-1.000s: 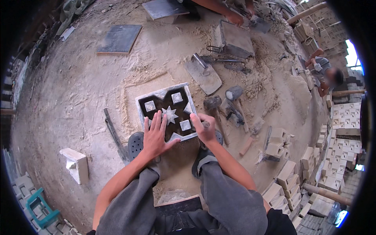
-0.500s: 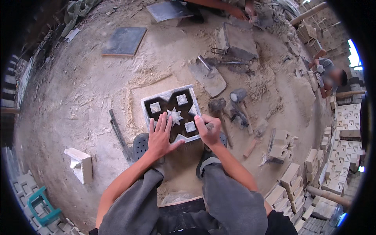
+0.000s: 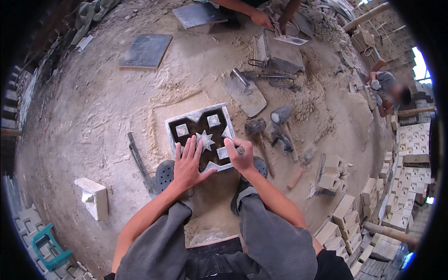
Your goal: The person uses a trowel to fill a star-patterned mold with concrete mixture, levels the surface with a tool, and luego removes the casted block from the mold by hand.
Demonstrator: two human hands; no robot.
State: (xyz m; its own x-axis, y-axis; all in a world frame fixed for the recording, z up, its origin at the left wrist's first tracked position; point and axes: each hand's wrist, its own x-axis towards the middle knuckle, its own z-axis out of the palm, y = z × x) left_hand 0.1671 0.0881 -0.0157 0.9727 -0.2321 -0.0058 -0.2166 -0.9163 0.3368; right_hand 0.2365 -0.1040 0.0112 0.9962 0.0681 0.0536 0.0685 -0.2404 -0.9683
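Note:
A square mould [image 3: 171, 136] with pale walls lies on the ground between my feet. Its dark recess holds a star-shaped block [image 3: 205, 140] in the middle and small square blocks around it, such as the far right block [image 3: 213, 121]. My left hand [image 3: 187, 163] rests on the mould's near left side, fingers stretched and thumb apart. My right hand [image 3: 241, 155] is closed at the near right edge around a slim tool; only its round dark end [image 3: 240, 150] shows, so its kind is hidden. The fist partly covers the near right block [image 3: 222, 153].
Right of the mould lie a flat trowel [image 3: 244, 97], a mallet [image 3: 255, 126], a second mallet [image 3: 281, 115] and a wooden-handled tool [image 3: 296, 177]. A bar [image 3: 141, 163] and a pale block [image 3: 94, 198] lie left. Co-worker's hands [image 3: 270, 21] work beyond. Stacked blocks [image 3: 345, 219] stand right.
My right fist has shifted slightly left, over the near right block. My left hand stays on the mould. Beyond, the co-worker's hands have moved, and a pale flat piece now shows below them.

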